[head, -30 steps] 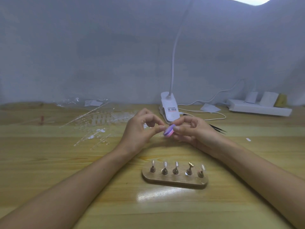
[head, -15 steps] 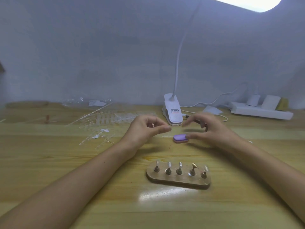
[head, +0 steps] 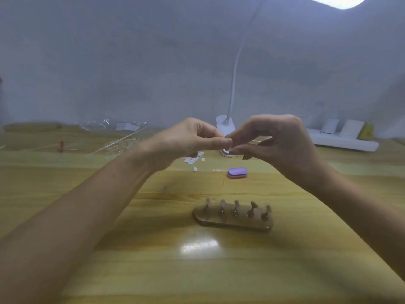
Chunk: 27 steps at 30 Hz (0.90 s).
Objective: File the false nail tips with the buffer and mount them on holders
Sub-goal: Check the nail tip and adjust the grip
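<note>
Head view: purple-over-pink buffer (head: pixel 237 172) lies flat; left hand (head: pixel 186 141), right hand (head: pixel 279 140) pinch, what unclear.

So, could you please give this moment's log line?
left hand, right hand: fingertips meeting | buffer: on table | holder stand: untouched

Head cam, wide-angle, fwd-down, close over table (head: pixel 153 270).

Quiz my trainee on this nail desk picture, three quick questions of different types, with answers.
1. True or false: the purple buffer lies on the table, in neither hand.
2. How many holders stand on the wooden base?
3. The left hand and right hand meet fingertips: A) above the table, beyond the buffer; B) on the base; C) in a drawer.
Key: 1 true; 2 five; 3 A.
</note>
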Available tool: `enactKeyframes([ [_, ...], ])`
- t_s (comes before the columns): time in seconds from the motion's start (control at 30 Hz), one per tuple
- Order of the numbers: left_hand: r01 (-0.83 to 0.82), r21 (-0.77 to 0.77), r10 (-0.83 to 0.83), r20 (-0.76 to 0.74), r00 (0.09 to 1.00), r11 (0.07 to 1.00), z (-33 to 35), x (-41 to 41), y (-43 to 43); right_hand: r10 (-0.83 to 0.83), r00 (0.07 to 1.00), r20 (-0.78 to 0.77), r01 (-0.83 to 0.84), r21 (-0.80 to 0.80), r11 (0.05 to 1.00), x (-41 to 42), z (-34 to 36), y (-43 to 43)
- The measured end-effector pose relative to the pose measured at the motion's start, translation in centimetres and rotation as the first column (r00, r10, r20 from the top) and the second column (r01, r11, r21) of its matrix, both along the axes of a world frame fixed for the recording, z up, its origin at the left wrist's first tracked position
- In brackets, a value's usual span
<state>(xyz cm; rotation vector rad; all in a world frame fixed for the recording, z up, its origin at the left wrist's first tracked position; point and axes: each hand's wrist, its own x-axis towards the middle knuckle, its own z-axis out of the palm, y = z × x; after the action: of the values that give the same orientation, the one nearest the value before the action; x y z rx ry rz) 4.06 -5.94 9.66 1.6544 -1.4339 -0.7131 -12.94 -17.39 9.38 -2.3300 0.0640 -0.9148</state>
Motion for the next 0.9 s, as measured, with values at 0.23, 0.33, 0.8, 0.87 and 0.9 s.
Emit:
enactKeyframes([
  [0.23, 0.098, 0.032, -0.097, -0.028, 0.995, 0.995, -0.2, -0.2, 0.3, 0.091, 0.996, -0.02, -0.085, 0.2, 0.976, -1.5, -0.1, 0.5],
  [0.33, 0.171, 0.028, -0.171, -0.028, 0.985, 0.985, -0.1, -0.3, 0.8, 0.148, 0.989, -0.008, -0.141, 0.259, 0.956, -1.9, -0.3, 1.0],
  [0.8, 0.083, 0.007, -0.081, -0.105, 0.991, 0.997, -2.4, -1.8, 0.9, -0.103, 0.994, 0.023, 0.099, 0.138, 0.985, -1.6, -2.8, 2.6],
  [0.87, 0.041, -0.015, -0.042, -0.107, 0.993, 0.999, -3.1, -2.2, 0.9, -0.121, 0.992, 0.018, 0.118, 0.13, 0.985, -1.9, -3.2, 2.5],
  [0.9, 0.002, -0.046, -0.007, -0.109, 0.994, 0.999, -3.5, -2.3, 1.0, -0.13, 0.992, 0.011, 0.127, 0.119, 0.985, -2.1, -3.3, 2.4],
])
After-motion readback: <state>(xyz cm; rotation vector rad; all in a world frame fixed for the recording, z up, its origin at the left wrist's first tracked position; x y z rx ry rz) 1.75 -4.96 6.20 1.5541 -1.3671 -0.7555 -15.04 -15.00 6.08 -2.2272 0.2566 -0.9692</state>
